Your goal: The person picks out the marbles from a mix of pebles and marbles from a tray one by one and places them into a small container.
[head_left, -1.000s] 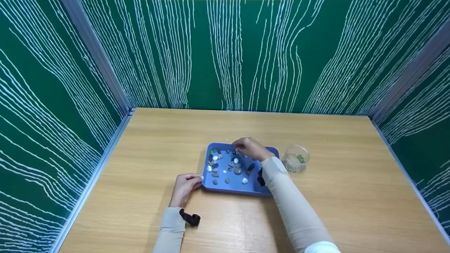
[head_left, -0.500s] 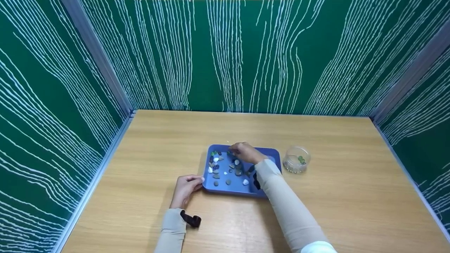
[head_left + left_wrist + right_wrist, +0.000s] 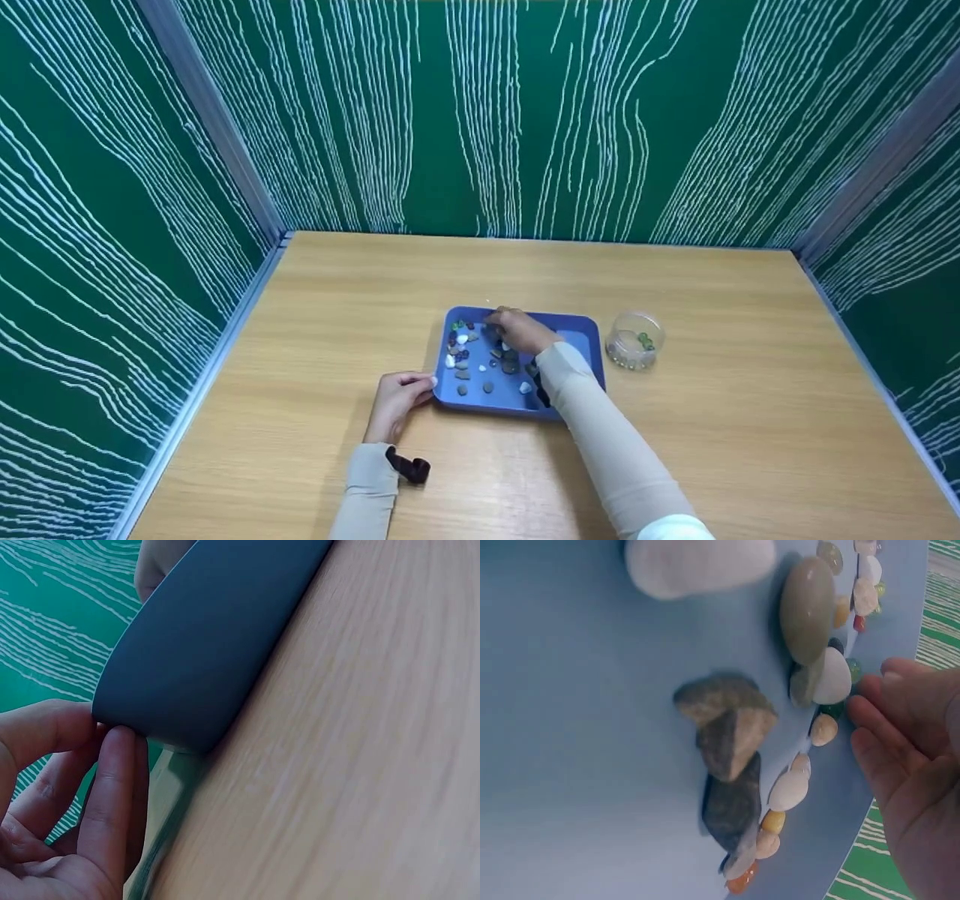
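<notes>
My left hand (image 3: 396, 399) pinches the near left corner of a blue tray (image 3: 576, 339). In the left wrist view, thumb and fingers meet at the rim of the tray wall (image 3: 195, 645). My right hand (image 3: 521, 330) reaches into the back middle of the tray. Seen from the right wrist, its fingers (image 3: 885, 754) are fairly straight, with their tips right beside a green glass pebble (image 3: 853, 671). Close to them lie a white stone (image 3: 831, 679), a dark green glass pebble (image 3: 831, 710) and a small tan stone (image 3: 823, 730).
Several stones (image 3: 462, 375) and glass pebbles form a column along the tray's left side. A grey-brown stone (image 3: 735, 735) leans over darker ones mid-tray. Right of the tray stands a clear round container (image 3: 634, 341) with green glass pebbles. Green patterned walls (image 3: 427, 150) enclose the table.
My right hand has shifted left and slightly nearer along the tray's back edge, to the green pebbles. The left hand keeps its hold on the corner.
</notes>
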Demonstrator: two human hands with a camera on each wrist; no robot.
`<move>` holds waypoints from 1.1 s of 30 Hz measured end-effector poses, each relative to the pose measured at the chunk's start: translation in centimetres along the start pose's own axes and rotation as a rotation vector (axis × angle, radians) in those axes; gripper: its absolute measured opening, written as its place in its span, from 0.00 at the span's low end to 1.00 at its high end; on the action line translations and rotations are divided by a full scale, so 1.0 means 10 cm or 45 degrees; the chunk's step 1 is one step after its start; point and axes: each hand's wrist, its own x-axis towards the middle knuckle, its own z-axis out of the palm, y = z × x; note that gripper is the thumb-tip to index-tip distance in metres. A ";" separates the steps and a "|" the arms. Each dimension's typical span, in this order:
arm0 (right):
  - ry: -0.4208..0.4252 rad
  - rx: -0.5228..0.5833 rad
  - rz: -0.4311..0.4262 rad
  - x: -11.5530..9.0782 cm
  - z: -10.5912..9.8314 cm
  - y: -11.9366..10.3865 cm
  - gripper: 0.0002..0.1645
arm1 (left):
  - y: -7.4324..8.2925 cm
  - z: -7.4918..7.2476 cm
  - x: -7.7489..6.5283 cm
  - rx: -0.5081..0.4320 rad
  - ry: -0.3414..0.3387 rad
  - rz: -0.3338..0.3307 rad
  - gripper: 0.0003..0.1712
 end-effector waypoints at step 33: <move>0.082 -0.067 -0.142 0.04 0.12 0.00 0.12 | 0.00 0.00 0.00 0.012 0.003 0.010 0.15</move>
